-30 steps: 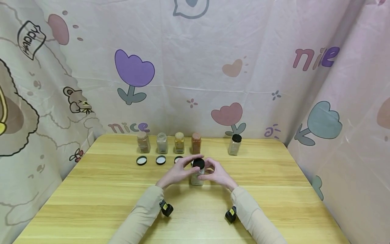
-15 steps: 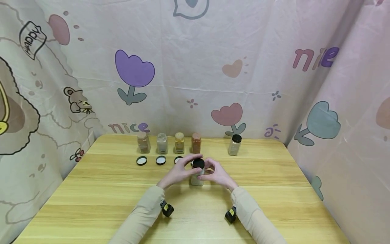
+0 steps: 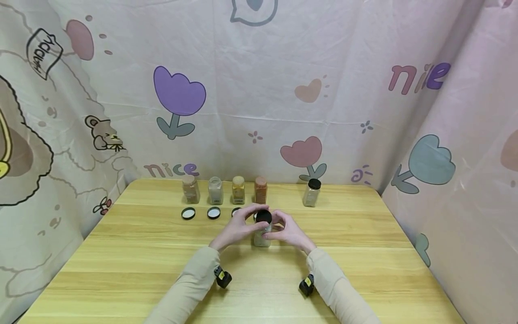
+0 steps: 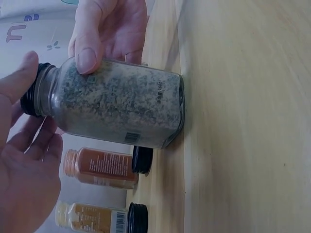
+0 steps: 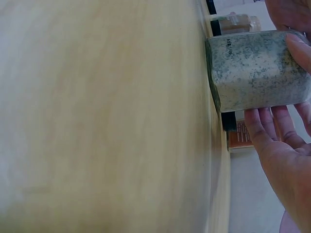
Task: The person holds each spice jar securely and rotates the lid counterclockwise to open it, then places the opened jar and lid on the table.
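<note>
A clear spice jar (image 4: 119,104) filled with grey-green flakes stands upright on the wooden table in front of me. My left hand (image 3: 240,229) grips its black lid (image 3: 264,217) between thumb and fingers. From the other side, my right hand (image 3: 288,230) holds the jar's body; its thumb (image 4: 87,59) presses on the glass in the left wrist view. In the right wrist view the fingers (image 5: 282,124) lie along the jar's side, and the lid is out of sight there.
Behind, several uncapped jars stand in a row: brown (image 3: 191,191), whitish (image 3: 216,192), yellow (image 3: 238,192) and orange-red (image 3: 261,191). Loose black lids (image 3: 188,213) lie before them, some partly hidden by my left hand. A black-capped jar (image 3: 311,193) stands back right, near the curtain.
My left wrist has shifted very slightly to the right. The jar stays in place, with both hands keeping their hold.
</note>
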`<state>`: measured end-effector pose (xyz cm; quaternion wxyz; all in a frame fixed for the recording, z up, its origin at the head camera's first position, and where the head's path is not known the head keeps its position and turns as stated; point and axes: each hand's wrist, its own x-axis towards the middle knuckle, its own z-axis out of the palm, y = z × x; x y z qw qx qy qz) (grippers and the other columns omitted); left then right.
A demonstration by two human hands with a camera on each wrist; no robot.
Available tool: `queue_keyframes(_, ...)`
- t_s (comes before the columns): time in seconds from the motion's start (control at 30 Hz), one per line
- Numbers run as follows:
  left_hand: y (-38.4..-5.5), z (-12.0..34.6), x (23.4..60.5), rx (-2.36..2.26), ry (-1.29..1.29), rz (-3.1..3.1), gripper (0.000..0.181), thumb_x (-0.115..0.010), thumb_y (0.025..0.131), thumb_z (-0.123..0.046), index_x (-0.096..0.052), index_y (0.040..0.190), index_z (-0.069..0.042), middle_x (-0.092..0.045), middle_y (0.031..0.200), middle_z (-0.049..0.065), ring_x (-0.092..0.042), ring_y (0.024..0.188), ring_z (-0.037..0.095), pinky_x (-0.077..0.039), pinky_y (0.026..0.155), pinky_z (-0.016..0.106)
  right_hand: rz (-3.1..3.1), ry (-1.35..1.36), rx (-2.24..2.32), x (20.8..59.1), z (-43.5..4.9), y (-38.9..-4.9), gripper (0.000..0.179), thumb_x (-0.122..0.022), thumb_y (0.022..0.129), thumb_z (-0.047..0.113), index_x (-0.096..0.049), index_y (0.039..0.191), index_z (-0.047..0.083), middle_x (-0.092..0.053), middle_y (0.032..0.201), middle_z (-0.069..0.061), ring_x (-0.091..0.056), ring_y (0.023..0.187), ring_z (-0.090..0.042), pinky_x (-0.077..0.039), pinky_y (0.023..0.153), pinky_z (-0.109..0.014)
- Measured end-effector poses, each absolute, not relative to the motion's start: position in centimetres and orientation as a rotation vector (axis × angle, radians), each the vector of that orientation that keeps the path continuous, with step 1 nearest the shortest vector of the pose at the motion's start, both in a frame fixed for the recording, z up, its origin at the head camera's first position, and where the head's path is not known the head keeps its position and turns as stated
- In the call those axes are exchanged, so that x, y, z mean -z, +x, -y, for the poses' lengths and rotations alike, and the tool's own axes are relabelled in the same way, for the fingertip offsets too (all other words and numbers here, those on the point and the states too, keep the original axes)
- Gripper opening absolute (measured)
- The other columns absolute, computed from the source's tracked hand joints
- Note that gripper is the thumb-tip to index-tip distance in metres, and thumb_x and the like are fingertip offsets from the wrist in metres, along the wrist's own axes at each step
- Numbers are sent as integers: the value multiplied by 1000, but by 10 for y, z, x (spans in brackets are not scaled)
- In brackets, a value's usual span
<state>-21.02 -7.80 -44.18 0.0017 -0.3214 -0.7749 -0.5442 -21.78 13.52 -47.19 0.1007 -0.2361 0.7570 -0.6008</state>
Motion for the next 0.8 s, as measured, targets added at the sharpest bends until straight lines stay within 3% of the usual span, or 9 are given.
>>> queue_keyframes(0.23,-212,81,445,1730,-1157,2350,46,-66,96,-5,-56,141,-2,-57,146,18,-50,139,37,-35,120,56,-2234,-701,1767,471,-135,-218,45,-83,80,5,-59,118,1,-62,108,4,-62,103,-13,-53,99,-27)
queue_keyframes(0.43,-211,79,443,1719,-1060,2381,47,-73,92,-11,-60,136,-4,-62,138,15,-57,132,34,-41,119,50,-2242,-701,1763,471,-135,-217,45,-83,80,4,-59,118,0,-62,107,4,-61,102,-13,-52,99,-28)
queue_keyframes(0.57,-212,78,443,1749,-1044,2395,51,-74,91,-11,-58,138,-4,-59,141,16,-54,134,34,-40,120,49,-2246,-698,1762,470,-135,-217,46,-83,80,3,-59,119,0,-62,107,4,-62,102,-13,-53,99,-28)
queue_keyframes(0.8,-214,81,444,1733,-1172,2382,49,-65,97,-5,-52,143,1,-53,149,21,-48,140,37,-36,120,56,-2255,-684,1753,470,-136,-217,45,-83,80,5,-59,118,2,-62,108,3,-61,104,-15,-52,104,-35)
